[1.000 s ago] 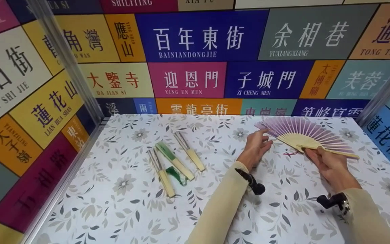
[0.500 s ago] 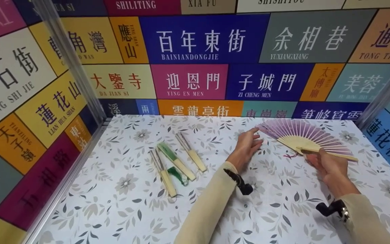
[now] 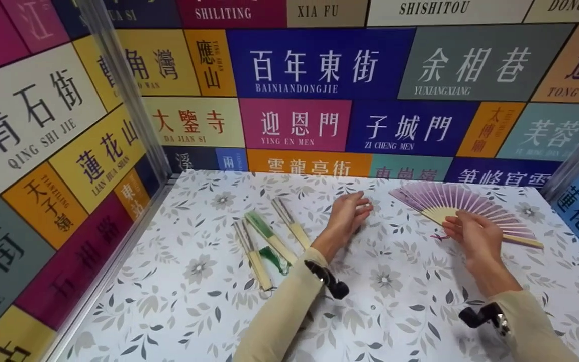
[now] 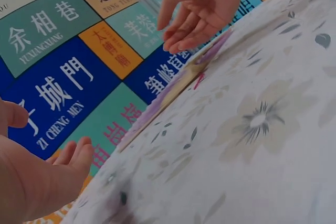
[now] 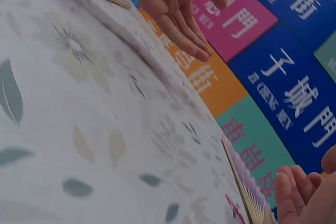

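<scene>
Spread out at the table's back right lies a purple folding fan (image 3: pixel 465 196) with pale ribs and a small dark-pink cord (image 3: pixel 439 237). My right hand (image 3: pixel 478 241) hovers over the fan's pivot end, fingers loosely bent. From the left wrist view, that hand (image 4: pixel 202 11) shows a gap above the fan (image 4: pixel 168 95) and holds nothing. My left hand (image 3: pixel 345 221) is off to the fan's left, fingers relaxed and nothing in them. Beside its wrist lie three folded fans: a green one (image 3: pixel 264 229) between two greyish ones (image 3: pixel 253 251), (image 3: pixel 287 216).
A green tassel (image 3: pixel 273 260) lies among the folded fans. The table (image 3: pixel 385 322) has a white cloth with printed leaves and flowers. Behind it stands a wall of coloured name panels (image 3: pixel 319 60), and another panelled wall (image 3: pixel 33 110) rises along the left side.
My left hand has drawn away leftward from the purple fan's edge. The right hand, earlier at the fan's pivot end, has let go and lifted slightly; the fan stays spread.
</scene>
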Available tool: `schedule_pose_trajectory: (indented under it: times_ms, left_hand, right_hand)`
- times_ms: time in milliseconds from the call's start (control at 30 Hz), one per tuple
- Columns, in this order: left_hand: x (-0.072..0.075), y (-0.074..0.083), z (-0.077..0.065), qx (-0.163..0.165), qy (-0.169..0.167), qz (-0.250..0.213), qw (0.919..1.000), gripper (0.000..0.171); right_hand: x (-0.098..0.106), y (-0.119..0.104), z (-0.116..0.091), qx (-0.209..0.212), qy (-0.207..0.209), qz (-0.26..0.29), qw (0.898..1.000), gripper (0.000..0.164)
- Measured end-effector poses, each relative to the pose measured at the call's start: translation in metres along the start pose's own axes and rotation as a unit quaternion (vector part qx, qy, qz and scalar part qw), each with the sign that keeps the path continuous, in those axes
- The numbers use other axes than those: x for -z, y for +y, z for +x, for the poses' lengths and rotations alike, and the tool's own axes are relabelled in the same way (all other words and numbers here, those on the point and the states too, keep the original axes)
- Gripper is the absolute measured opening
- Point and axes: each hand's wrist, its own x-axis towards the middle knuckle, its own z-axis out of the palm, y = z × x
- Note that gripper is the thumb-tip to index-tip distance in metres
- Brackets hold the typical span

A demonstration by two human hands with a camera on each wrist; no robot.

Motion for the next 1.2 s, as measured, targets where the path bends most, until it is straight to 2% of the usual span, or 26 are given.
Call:
schedule_pose_trajectory:
  times_ms: [233, 400, 500, 600, 700, 767, 833, 1067, 1200]
  left_hand:
    - [0.034, 0.018, -0.01, -0.047, 0.04, 0.079, 0.9949, 0.035]
    - [0.06, 0.031, -0.018, -0.085, 0.056, 0.159, 0.9819, 0.039]
    - [0.075, 0.037, -0.024, -0.116, 0.06, 0.225, 0.9657, 0.04]
    - [0.088, 0.042, -0.028, -0.14, 0.073, 0.305, 0.9392, 0.04]
    - [0.099, 0.047, -0.033, -0.148, 0.086, 0.371, 0.9127, 0.04]
    - [0.105, 0.05, -0.035, -0.15, 0.09, 0.404, 0.8981, 0.04]
    - [0.11, 0.052, -0.037, -0.152, 0.089, 0.42, 0.8903, 0.041]
    - [0.123, 0.053, -0.037, -0.156, 0.095, 0.434, 0.8821, 0.037]
    - [0.13, 0.054, -0.037, -0.178, 0.1, 0.457, 0.8655, 0.03]
  right_hand:
    - [-0.036, 0.008, -0.014, 0.079, -0.01, -0.074, 0.994, 0.023]
    - [-0.054, 0.016, -0.02, 0.12, -0.037, -0.125, 0.984, 0.026]
    - [-0.063, 0.021, -0.024, 0.148, -0.056, -0.17, 0.973, 0.032]
    - [-0.073, 0.028, -0.03, 0.171, -0.07, -0.224, 0.957, 0.036]
    - [-0.084, 0.037, -0.035, 0.188, -0.084, -0.266, 0.942, 0.036]
    - [-0.092, 0.044, -0.037, 0.194, -0.096, -0.284, 0.934, 0.034]
    - [-0.1, 0.052, -0.04, 0.202, -0.11, -0.298, 0.926, 0.031]
    - [-0.133, 0.081, -0.056, 0.205, -0.164, -0.33, 0.907, 0.028]
    - [-0.151, 0.096, -0.066, 0.215, -0.188, -0.346, 0.893, 0.03]
